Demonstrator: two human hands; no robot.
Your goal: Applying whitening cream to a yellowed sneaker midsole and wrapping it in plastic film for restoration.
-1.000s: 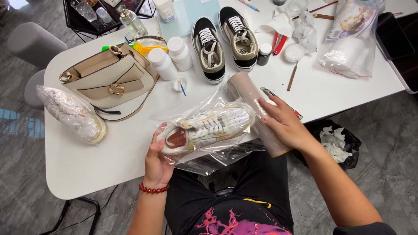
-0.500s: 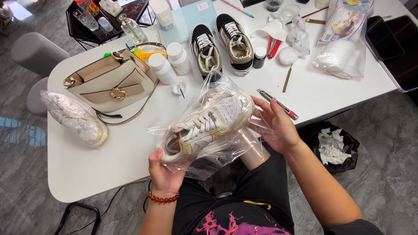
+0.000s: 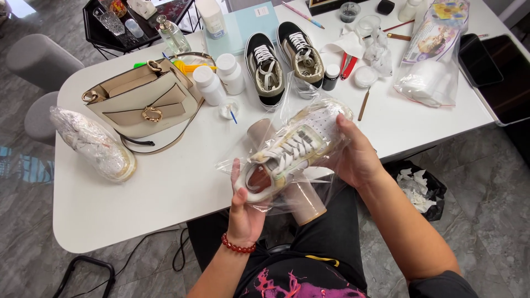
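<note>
**Q:** Where is the sneaker, and how is it oriented?

**A:** I hold the white sneaker (image 3: 292, 148) above the near edge of the white worktop (image 3: 165, 187), over my lap. It is wrapped in clear plastic film (image 3: 287, 105). Its long axis runs diagonally: the heel end points toward me and to my left, the toe end points away and to my right. The laces face up. The film roll (image 3: 298, 196) lies beneath the sneaker, one cardboard end showing above it and the other below.

**Q:** State of the hands?

**A:** My left hand (image 3: 243, 212) cups the heel from below, thumb up along the heel edge, fingers curled closed on it. A red bead bracelet (image 3: 237, 246) sits on that wrist. My right hand (image 3: 356, 160) clasps the toe end from the right side, fingers wrapped over the film.

**Q:** What surrounds it?

**A:** On the worktop, well apart to my left, a second wrapped sneaker (image 3: 94, 144) lies on its side. A beige handbag (image 3: 141, 102) sits beyond it. Two white bottles (image 3: 220, 80) stand near the bag. A black pair of shoes (image 3: 284, 60) stands farther back, toes toward me. A waste bin (image 3: 417, 187) sits on the floor to my right.
</note>
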